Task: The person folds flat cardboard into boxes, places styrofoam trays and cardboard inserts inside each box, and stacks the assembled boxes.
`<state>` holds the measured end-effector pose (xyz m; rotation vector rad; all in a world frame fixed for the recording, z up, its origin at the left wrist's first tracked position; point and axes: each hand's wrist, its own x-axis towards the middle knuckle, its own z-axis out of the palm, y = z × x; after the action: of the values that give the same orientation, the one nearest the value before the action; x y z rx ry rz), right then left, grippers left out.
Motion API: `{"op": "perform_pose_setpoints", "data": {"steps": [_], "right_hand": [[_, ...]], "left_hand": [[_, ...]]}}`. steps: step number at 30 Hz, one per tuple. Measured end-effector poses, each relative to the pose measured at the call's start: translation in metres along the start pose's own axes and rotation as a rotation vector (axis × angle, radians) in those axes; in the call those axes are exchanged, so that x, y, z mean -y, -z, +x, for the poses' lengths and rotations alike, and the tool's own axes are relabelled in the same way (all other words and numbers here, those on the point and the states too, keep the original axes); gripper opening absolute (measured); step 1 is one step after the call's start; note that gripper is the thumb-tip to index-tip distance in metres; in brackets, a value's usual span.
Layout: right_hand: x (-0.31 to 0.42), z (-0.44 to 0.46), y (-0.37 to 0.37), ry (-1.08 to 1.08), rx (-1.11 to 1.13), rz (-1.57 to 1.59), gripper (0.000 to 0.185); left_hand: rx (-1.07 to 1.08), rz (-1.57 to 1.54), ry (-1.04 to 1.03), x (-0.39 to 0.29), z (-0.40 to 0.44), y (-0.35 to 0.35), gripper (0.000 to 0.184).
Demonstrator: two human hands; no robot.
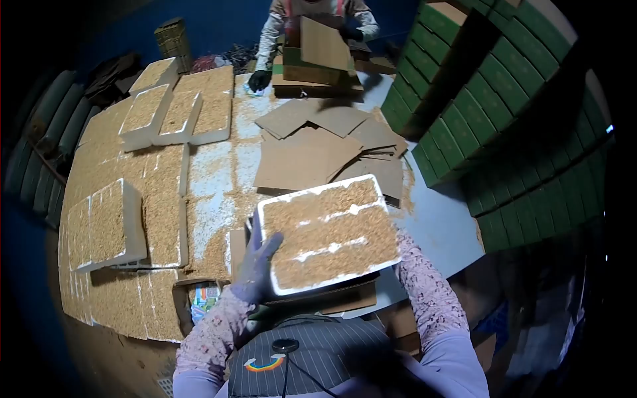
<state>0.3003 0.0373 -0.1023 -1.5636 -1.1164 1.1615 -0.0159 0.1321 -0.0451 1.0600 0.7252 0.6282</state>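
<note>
A white foam tray (328, 232) filled with brown grain-like material is tilted in front of my body, above the table's near edge. My left hand (257, 262), in a pale purple glove, grips its left side with the thumb over the rim. At the tray's right side, my right forearm in a floral sleeve reaches up to the lower right corner; the hand itself is hidden behind the tray. Under the tray, part of an open cardboard box (352, 300) shows.
Filled foam trays (106, 229) cover the table's left side. Flat cardboard sheets (305, 156) lie beyond my tray. Green boxes (464, 119) are stacked high on the right. Across the table a co-worker with dark gloves (259, 80) handles a box (312, 66). A small box holding colourful packets (204, 297) stands near my left forearm.
</note>
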Motion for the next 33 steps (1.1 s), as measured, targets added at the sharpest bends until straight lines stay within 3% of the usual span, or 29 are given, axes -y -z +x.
{"op": "perform_pose_setpoints", "data": {"steps": [3,6,7,8,9,11,12,13,15,17,18,19,20,21,23,24,25,27,30,32,33], "right_hand": [[0.002,0.001,-0.008,0.020,-0.002,-0.172,0.022],[-0.004,-0.001,-0.016,0.050,-0.037,-0.451,0.021],[-0.029,-0.003,-0.019,0.241,-0.044,-0.371,0.031],[-0.025,-0.003,-0.019,0.195,-0.015,-0.399,0.032],[-0.017,-0.003,-0.017,0.152,0.022,-0.432,0.032],[-0.006,0.011,0.013,0.102,0.307,-0.172,0.035],[0.012,0.028,0.022,-0.325,0.396,-0.112,0.037],[0.017,0.044,0.027,-0.085,0.410,-0.228,0.040],[0.026,0.080,0.016,-0.136,0.212,-0.506,0.054],[-0.009,0.127,-0.001,0.302,0.105,-1.023,0.067],[-0.019,0.144,-0.013,0.392,0.052,-1.356,0.080],[-0.022,0.150,-0.021,0.483,-0.004,-1.444,0.082],[-0.035,0.166,-0.022,0.480,0.055,-1.524,0.079],[-0.049,0.173,-0.023,0.489,0.056,-1.527,0.074],[-0.081,0.189,-0.013,0.567,0.030,-1.502,0.065],[-0.076,0.185,-0.010,0.585,0.059,-1.460,0.059],[-0.057,0.173,-0.006,0.587,0.078,-1.421,0.053],[-0.006,0.141,-0.005,0.504,0.035,-1.297,0.043],[0.042,0.081,-0.006,0.467,-0.117,-1.135,0.035],[0.041,0.043,-0.004,0.496,-0.347,-0.645,0.032],[0.041,0.024,0.001,0.358,-0.368,-0.572,0.032]], "left_hand": [[0.010,-0.207,0.169,-0.026,-0.039,0.012,0.092],[-0.074,-0.067,0.183,-0.023,-0.061,0.025,0.090],[-0.105,0.012,0.173,-0.020,-0.062,0.025,0.090],[-0.141,0.089,0.160,-0.018,-0.063,0.023,0.089],[-0.158,0.087,0.288,-0.027,-0.060,0.011,0.089],[-0.131,0.235,0.301,0.002,-0.045,0.015,0.089],[-0.124,0.342,0.308,0.025,-0.038,0.021,0.089],[-0.162,0.566,0.351,0.024,-0.033,0.014,0.087],[-0.193,1.157,0.241,0.042,-0.026,0.012,0.081],[-0.280,1.223,0.035,0.047,-0.024,-0.009,0.062],[-0.281,1.456,-0.094,0.050,-0.027,-0.015,0.056],[-0.205,1.537,-0.067,0.041,-0.031,-0.019,0.058],[-0.216,1.482,-0.236,0.027,-0.039,-0.024,0.054],[-0.282,1.366,-0.288,0.007,-0.054,-0.032,0.043],[-0.582,1.207,-0.136,-0.006,-0.084,-0.022,0.032],[-0.769,1.081,-0.130,0.005,-0.099,0.003,0.024],[-0.876,0.996,0.000,0.013,-0.114,0.033,0.020],[-0.900,1.144,0.074,0.062,-0.141,0.114,0.020],[-0.836,1.261,0.165,0.085,-0.130,0.155,0.030],[-0.785,1.417,0.249,0.102,-0.113,0.166,0.036],[-0.758,1.409,0.237,0.105,-0.111,0.170,0.036]]}}
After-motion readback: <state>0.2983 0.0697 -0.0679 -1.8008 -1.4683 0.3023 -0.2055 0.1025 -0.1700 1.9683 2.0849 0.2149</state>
